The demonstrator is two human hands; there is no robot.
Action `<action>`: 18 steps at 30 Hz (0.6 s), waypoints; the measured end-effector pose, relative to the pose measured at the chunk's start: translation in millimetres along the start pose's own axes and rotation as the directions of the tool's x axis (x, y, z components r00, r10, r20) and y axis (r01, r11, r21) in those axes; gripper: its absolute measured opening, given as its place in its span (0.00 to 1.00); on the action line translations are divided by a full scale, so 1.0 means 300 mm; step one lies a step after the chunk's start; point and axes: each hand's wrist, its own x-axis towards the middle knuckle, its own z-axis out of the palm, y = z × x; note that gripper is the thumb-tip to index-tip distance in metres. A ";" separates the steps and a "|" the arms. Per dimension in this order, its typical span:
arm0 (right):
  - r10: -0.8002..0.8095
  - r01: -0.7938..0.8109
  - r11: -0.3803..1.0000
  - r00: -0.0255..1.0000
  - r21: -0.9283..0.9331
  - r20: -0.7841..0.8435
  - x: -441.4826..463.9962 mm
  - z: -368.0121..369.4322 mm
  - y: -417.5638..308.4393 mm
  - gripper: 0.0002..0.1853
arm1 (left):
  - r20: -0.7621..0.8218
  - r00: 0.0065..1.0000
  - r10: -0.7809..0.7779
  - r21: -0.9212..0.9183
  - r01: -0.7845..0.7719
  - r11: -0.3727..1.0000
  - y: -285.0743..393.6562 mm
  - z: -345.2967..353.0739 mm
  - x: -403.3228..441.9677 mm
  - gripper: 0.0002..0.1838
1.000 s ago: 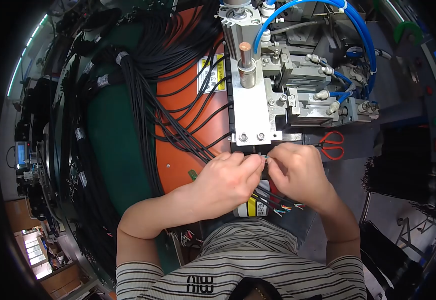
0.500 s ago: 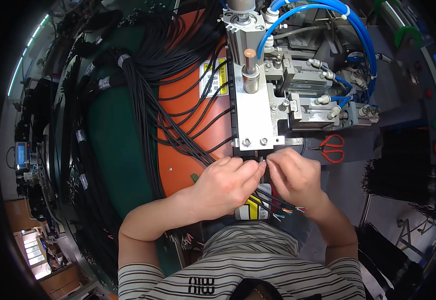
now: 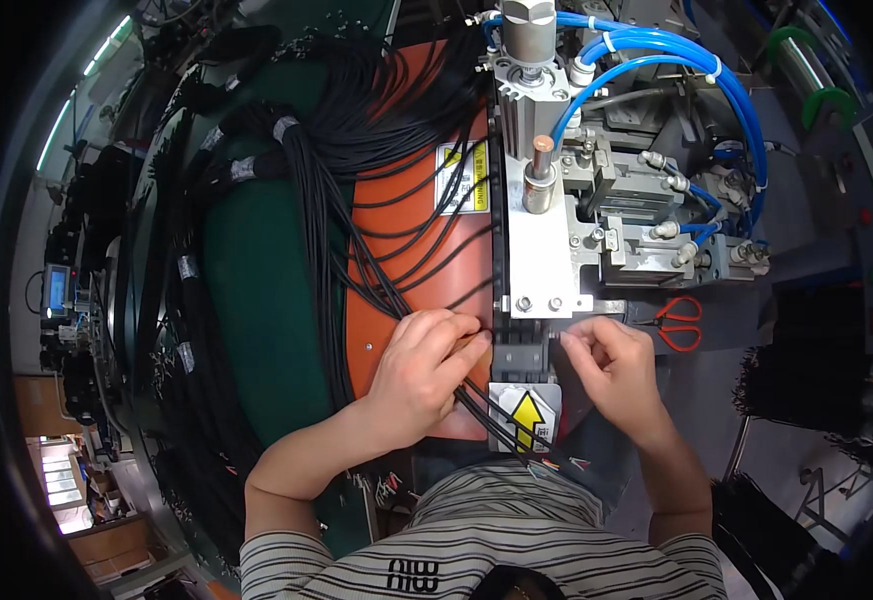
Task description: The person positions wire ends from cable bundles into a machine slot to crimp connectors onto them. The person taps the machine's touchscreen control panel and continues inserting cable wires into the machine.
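My left hand (image 3: pixel 423 372) is closed around black cables (image 3: pixel 477 398), just left of the machine's dark conveyor track (image 3: pixel 523 358). The free ends of these cables hang toward my body, with coloured wires (image 3: pixel 549 465) showing at the tips. On the other side of the track, my right hand (image 3: pixel 614 368) has its fingers curled and thumb and forefinger close together at the track's edge. Whatever lies between those fingertips is too small to make out. Above both hands stands the machine's silver metal plate (image 3: pixel 540 250).
More black cables (image 3: pixel 302 230) lie in a thick bundle over the orange panel (image 3: pixel 427 290) and green surface (image 3: pixel 257 290). Red-handled scissors (image 3: pixel 680 323) rest right of the machine. Blue air hoses (image 3: pixel 747 110) arch above its cylinders. A yellow arrow label (image 3: pixel 527 412) sits below the track.
My hands have moved apart, the left one leftward and the right one slightly right and down, uncovering the track between them. The view has shifted, so the machine appears farther right and lower.
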 end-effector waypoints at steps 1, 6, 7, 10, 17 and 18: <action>-0.033 0.032 0.999 0.999 -0.036 -0.020 -0.001 0.000 -0.003 0.03 | -0.035 0.999 0.008 -0.011 -0.008 1.000 -0.002 0.005 -0.004 0.18; -0.011 -0.045 0.948 0.985 0.315 0.174 -0.050 -0.027 -0.105 0.05 | 0.052 0.995 -0.089 -0.070 0.093 0.993 -0.003 0.006 -0.030 0.14; -0.020 -0.039 0.920 0.989 0.391 0.146 -0.058 -0.018 -0.097 0.06 | 0.055 0.995 -0.086 -0.080 0.090 0.993 0.003 0.009 -0.029 0.14; -0.034 -0.016 0.846 0.996 0.534 0.084 -0.071 0.000 -0.092 0.10 | 0.024 1.000 -0.006 -0.086 0.008 0.996 0.019 0.004 -0.018 0.18; 0.192 -0.213 0.714 0.976 0.667 0.106 -0.082 0.014 -0.075 0.20 | 0.196 0.980 0.031 -0.284 0.026 0.959 0.035 -0.024 -0.018 0.19; 0.085 -0.150 0.823 0.986 0.548 0.142 -0.080 0.012 -0.055 0.22 | 0.218 0.975 0.044 -0.348 0.036 0.937 0.031 -0.020 -0.006 0.20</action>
